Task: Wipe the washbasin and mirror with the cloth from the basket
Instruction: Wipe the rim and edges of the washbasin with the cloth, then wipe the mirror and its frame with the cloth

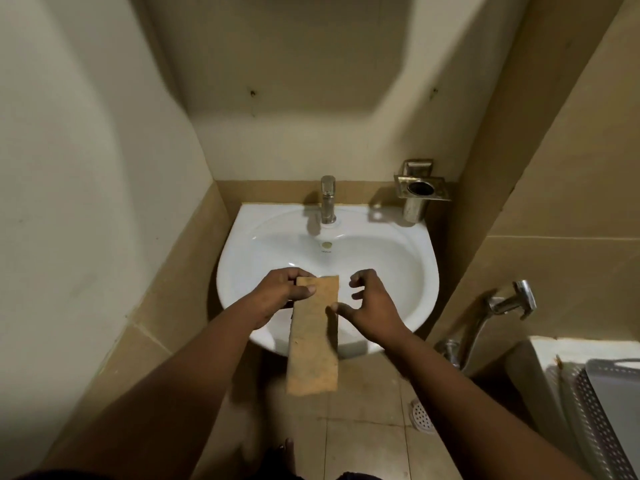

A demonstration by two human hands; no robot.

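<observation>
the left hand [277,296] has its thumb and fingers pinched closed on the top corner of the cloth [313,336], thumb lying across the front face just under the upper edge. the right hand [370,308] is spread open with curled fingers, holding nothing; its thumb tip sits at or just touching the cloth's right edge, though real contact is hard to tell. the cloth hangs as a long narrow strip, its long axis running near vertical from the left hand's pinch down past the front rim of the washbasin [408,271], its lower end loose over the floor. so it lies just left of the right hand's fingers, and the left hand already owns it; the right is the one free to take the far edge, probably to open or refold it before wiping. the cloth looks tan-orange, flat, stiffish, speckled with darker flecks, apparently folded lengthwise. the bowl beneath is white and glossy, tap [328,199] at the back. no mirror is in view.
</observation>
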